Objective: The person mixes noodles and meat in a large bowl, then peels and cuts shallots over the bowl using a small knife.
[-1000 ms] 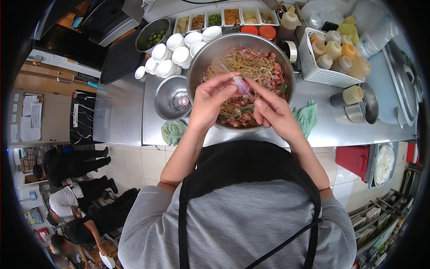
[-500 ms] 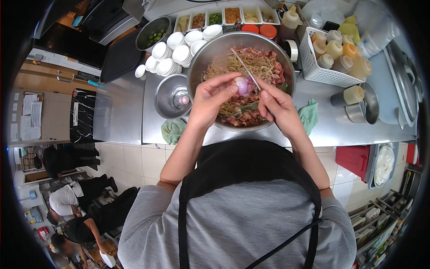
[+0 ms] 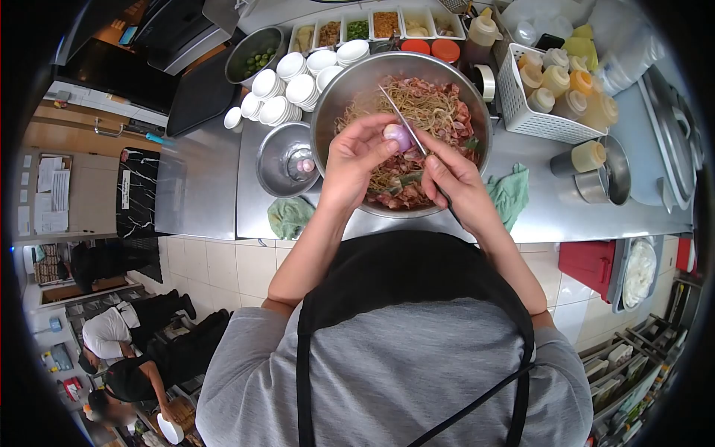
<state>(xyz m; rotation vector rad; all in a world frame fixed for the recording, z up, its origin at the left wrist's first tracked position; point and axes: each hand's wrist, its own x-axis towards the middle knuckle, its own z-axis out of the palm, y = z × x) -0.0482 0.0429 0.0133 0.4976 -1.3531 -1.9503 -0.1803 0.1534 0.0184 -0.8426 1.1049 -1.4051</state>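
Observation:
Between the fingers of my left hand [image 3: 356, 158] is a purple shallot [image 3: 402, 138], pale at one end. My right hand [image 3: 458, 181] is closed round the dark handle of a knife [image 3: 403, 118]. Its narrow blade slants up and left, close against the shallot's right side; I cannot tell whether it cuts in. Both hands are over a large steel bowl [image 3: 319, 112] holding brown noodle-like strands and reddish pieces [image 3: 436, 100]. Left of it, a smaller steel bowl [image 3: 275, 167] contains a few small pale-pink shallots [image 3: 305, 165].
Stacked white cups [image 3: 302, 91] and a pot of green fruit [image 3: 257, 63] stand back left. A white basket of squeeze bottles [image 3: 547, 123] is at right. Green cloths [image 3: 290, 218] lie along the counter's front. Co-workers [image 3: 134, 380] stand behind at lower left.
The shallot has turned in my left fingers, showing its pale end more. My right hand has shifted slightly down and left, and the knife's handle now shows below it.

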